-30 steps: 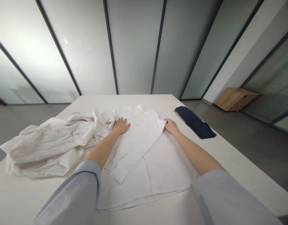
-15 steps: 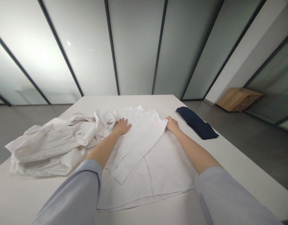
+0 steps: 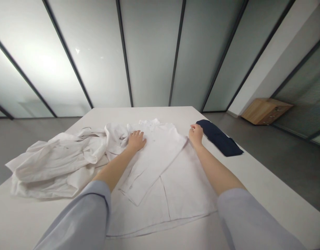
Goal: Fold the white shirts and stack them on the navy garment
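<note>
A white shirt (image 3: 160, 152) lies spread on the table, collar away from me, one sleeve folded diagonally across its body. On its left upper part my left hand (image 3: 136, 140) rests flat, open with the fingers spread. Just right of the shirt's right shoulder, my right hand (image 3: 196, 134) is raised, apart from the cloth. Its fingers are loosely curled, with a gap by the thumb and nothing visible between them.
A crumpled pile of white garments (image 3: 61, 163) lies on the left, touching the shirt. Near the right edge of the white table (image 3: 269, 194) is a folded dark navy cloth (image 3: 219, 137). A wooden cabinet (image 3: 264, 111) stands on the floor beyond, by frosted glass panels (image 3: 149, 52).
My right hand has let go of the shirt's right shoulder edge and moved slightly right and up. That edge now lies flat. My left hand has stayed in place.
</note>
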The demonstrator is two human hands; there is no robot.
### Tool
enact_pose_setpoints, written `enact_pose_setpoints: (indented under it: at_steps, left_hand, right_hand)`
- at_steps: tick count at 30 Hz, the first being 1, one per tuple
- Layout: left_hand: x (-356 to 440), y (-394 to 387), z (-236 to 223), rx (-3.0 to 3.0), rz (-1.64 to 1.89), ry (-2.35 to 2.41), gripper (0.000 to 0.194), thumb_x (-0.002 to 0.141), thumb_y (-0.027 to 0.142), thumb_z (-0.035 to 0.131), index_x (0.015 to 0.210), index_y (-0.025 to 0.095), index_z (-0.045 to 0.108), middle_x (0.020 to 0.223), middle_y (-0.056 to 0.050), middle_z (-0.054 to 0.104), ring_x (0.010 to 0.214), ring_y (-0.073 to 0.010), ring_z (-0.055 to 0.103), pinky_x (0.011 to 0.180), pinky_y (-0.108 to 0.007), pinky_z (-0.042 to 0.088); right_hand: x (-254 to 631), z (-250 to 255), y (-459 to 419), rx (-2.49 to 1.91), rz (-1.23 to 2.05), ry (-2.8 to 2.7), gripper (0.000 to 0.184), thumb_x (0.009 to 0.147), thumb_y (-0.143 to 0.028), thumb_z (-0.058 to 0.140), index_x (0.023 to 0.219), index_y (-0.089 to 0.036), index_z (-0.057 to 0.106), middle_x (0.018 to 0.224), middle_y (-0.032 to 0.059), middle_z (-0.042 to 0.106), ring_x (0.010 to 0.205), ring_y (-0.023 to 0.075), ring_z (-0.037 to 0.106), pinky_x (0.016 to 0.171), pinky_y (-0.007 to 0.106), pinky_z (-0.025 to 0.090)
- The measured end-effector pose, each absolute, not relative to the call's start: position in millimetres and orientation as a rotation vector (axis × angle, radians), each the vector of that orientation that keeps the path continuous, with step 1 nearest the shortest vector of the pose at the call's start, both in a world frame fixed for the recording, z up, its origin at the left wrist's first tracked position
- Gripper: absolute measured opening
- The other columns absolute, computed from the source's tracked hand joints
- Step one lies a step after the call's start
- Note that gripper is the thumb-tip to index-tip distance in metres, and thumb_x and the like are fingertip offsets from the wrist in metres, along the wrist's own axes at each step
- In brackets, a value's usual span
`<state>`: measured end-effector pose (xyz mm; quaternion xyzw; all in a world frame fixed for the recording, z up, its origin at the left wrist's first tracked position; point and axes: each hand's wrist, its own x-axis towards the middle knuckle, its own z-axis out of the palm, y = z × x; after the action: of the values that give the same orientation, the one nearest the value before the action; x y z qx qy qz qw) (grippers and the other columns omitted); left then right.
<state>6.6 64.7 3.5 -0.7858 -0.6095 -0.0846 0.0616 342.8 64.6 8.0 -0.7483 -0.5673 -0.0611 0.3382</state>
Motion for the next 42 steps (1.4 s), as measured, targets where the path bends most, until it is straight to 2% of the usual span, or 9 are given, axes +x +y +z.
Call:
enact_pose_setpoints:
  at_steps: [4, 10, 14, 19, 23, 27, 30, 34, 42]
  left_hand:
    - [29.1, 49.6, 6.0, -2.433, -0.236, -1.978, 0.061, 0.091, 0.061, 0.026, 0.131, 0.021, 0.05, 0.138, -0.014, 0.05, 0.13, -0.0319, 0.04, 0.103, -0.049, 0.033]
    - [37.8, 48.4, -13.7, -2.47, -0.006, -2.113, 0.082, 0.085, 0.074, 0.021, 0.149, 0.023, 0.03, 0.158, -0.015, 0.019, 0.143, -0.0398, 0.014, 0.108, -0.065, 0.017]
    - [32.9, 62.7, -14.1, -2.548, -0.047, -1.94, 0.074, 0.089, 0.067, 0.023, 0.147, 0.022, 0.033, 0.157, -0.013, 0.024, 0.143, -0.0355, 0.02, 0.11, -0.059, 0.018]
    - [31.4, 57.8, -3.1, -2.48, -0.223, -1.844, 0.054, 0.092, 0.054, 0.033, 0.129, 0.019, 0.051, 0.138, -0.014, 0.048, 0.131, -0.0292, 0.039, 0.106, -0.044, 0.031]
    - [25.1, 33.7, -0.2, -2.396, -0.145, -1.965, 0.058, 0.089, 0.06, 0.035, 0.124, 0.017, 0.054, 0.131, -0.018, 0.052, 0.124, -0.034, 0.044, 0.099, -0.049, 0.037]
    - [16.8, 23.0, -6.2, -2.417, -0.01, -2.061, 0.071, 0.089, 0.065, 0.028, 0.14, 0.018, 0.042, 0.15, -0.017, 0.036, 0.135, -0.0364, 0.033, 0.104, -0.058, 0.029]
    - [12.4, 30.0, -10.0, -2.459, 0.026, -2.028, 0.074, 0.091, 0.064, 0.022, 0.148, 0.018, 0.031, 0.158, -0.015, 0.021, 0.144, -0.0346, 0.018, 0.11, -0.06, 0.018]
    - [9.3, 42.6, -10.2, -2.497, 0.015, -1.987, 0.071, 0.092, 0.061, 0.023, 0.148, 0.02, 0.032, 0.158, -0.012, 0.022, 0.145, -0.0309, 0.018, 0.113, -0.056, 0.017]
    - [8.0, 38.0, -16.3, -2.485, -0.007, -1.997, 0.069, 0.094, 0.058, 0.024, 0.15, 0.018, 0.031, 0.158, -0.014, 0.021, 0.145, -0.0313, 0.019, 0.114, -0.054, 0.017]
  right_hand:
    - [300.9, 5.3, 61.7, -1.818, -0.086, -2.049, 0.043, 0.091, -0.031, 0.037, 0.126, -0.017, 0.057, 0.132, 0.0124, 0.055, 0.124, 0.0264, 0.044, 0.107, 0.038, 0.03]
    - [268.6, -24.0, 55.8, -2.106, 0.114, -2.215, 0.066, 0.093, -0.06, 0.033, 0.147, -0.022, 0.036, 0.155, 0.0125, 0.028, 0.142, 0.0327, 0.021, 0.113, 0.05, 0.015]
    - [272.7, -23.6, 62.1, -2.186, 0.168, -2.144, 0.067, 0.093, -0.061, 0.031, 0.148, -0.022, 0.034, 0.157, 0.0123, 0.024, 0.144, 0.0323, 0.017, 0.113, 0.05, 0.013]
    - [269.5, -15.4, 65.9, -2.141, 0.048, -2.089, 0.062, 0.092, -0.056, 0.036, 0.139, -0.017, 0.046, 0.151, 0.0164, 0.035, 0.14, 0.0329, 0.026, 0.11, 0.049, 0.02]
    - [263.9, -8.9, 58.1, -1.983, -0.158, -2.135, 0.044, 0.092, -0.039, 0.043, 0.127, -0.016, 0.057, 0.136, 0.0159, 0.051, 0.127, 0.029, 0.042, 0.105, 0.041, 0.027]
    - [255.0, -4.6, 46.2, -1.908, -0.118, -2.261, 0.041, 0.094, -0.039, 0.039, 0.122, -0.019, 0.061, 0.127, 0.0133, 0.058, 0.12, 0.0282, 0.047, 0.102, 0.041, 0.031]
    - [250.9, -8.0, 38.2, -2.007, 0.032, -2.291, 0.05, 0.095, -0.05, 0.034, 0.13, -0.021, 0.056, 0.139, 0.0133, 0.05, 0.126, 0.0322, 0.043, 0.103, 0.049, 0.03]
    - [254.8, -17.2, 34.2, -2.033, 0.13, -2.302, 0.061, 0.094, -0.056, 0.031, 0.146, -0.024, 0.038, 0.156, 0.0105, 0.028, 0.14, 0.0344, 0.025, 0.109, 0.055, 0.021]
    - [259.9, -24.5, 37.7, -2.008, 0.178, -2.313, 0.066, 0.094, -0.059, 0.029, 0.149, -0.023, 0.032, 0.158, 0.0095, 0.021, 0.143, 0.0325, 0.019, 0.113, 0.052, 0.017]
